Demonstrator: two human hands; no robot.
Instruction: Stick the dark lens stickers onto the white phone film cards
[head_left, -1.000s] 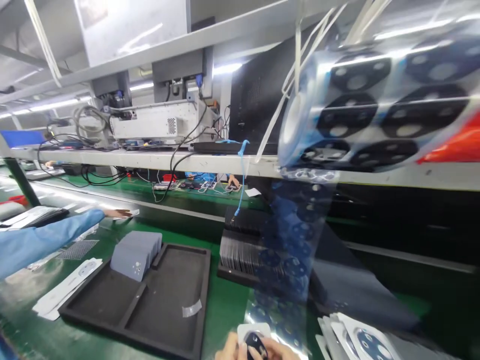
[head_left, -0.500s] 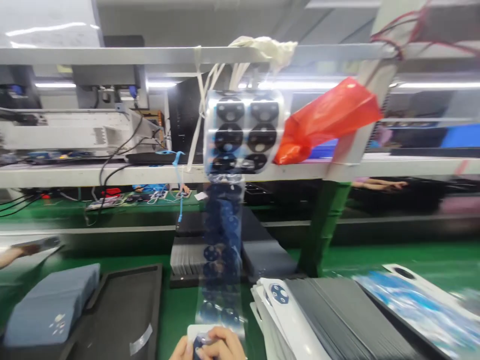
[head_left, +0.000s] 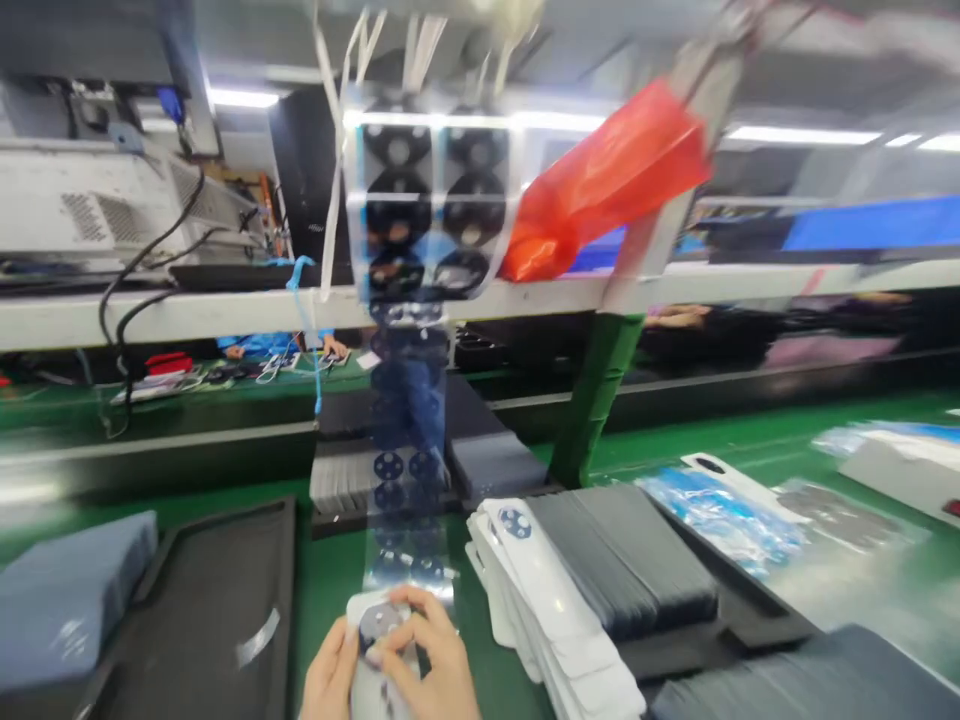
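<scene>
At the bottom centre, my left hand is closed on the left edge of a white phone back cover. My right hand lies over the cover's right side, thumb and fingers pinched at a round dark camera sticker near its top end. The fingers hide part of the sticker, and blur keeps its exact fit unclear. Just beyond the hands hangs a clear strip of camera stickers, running down from a roll on the shelf frame.
At right, white phone back covers lie fanned beside grey covers in a black tray. An open black tray stands left, by blue-grey covers. A red bag hangs from the frame. Clear film lies far right.
The view has tilted down and turned right, so more of my hands and the cover shows. Both hands remain on the cover, with my right fingers still at the sticker.
</scene>
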